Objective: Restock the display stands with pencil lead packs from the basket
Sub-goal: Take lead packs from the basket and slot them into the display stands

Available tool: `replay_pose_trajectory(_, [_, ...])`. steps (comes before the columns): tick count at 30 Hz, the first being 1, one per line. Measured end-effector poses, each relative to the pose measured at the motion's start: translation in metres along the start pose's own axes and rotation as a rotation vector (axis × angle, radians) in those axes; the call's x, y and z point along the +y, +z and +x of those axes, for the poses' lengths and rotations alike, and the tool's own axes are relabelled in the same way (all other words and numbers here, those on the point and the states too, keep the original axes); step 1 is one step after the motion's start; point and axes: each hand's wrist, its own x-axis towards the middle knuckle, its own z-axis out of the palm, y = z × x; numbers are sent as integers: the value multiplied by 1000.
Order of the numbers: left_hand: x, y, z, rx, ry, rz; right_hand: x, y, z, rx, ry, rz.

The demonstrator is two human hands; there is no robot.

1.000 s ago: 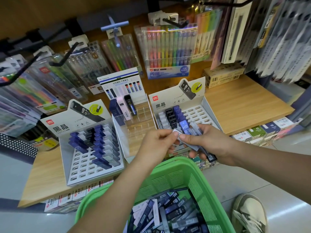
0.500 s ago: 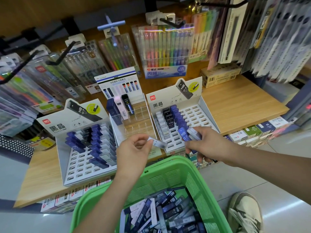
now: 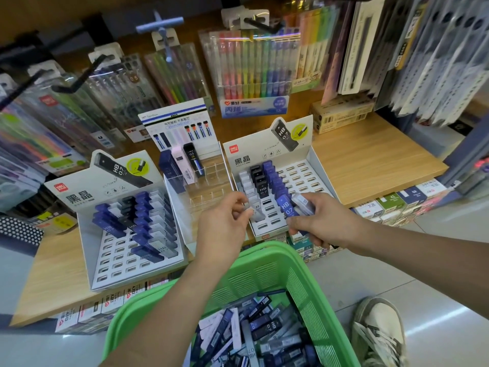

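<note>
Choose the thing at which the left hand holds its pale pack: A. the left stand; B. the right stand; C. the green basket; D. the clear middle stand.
B: the left hand pinches the pale pack at the front slots of the right stand.

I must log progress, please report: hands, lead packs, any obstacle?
Left hand pinches one grey pack above right stand. Right hand grips spare packs. No obstacle at empty slots.

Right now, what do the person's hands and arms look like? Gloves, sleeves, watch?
Both bare: left hand and right hand show no gloves, rings or watch. The left forearm and right forearm are uncovered, no sleeve in frame.
</note>
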Motion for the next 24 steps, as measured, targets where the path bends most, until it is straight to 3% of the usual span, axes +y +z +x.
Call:
replay_pose_trajectory(13, [2,-2,5,30,334,188,4,0,7,41,35,52])
replay_pose_trajectory(18, [2,-3,2,-60,423,349,2,0,7,35,43,124])
replay_pose_trajectory(21, [3,-3,0,-99,410,368,1,1,8,29,30,134])
replay_pose_trajectory(24, [6,-4,2,-140,269,294,-2,1,7,22,32,167])
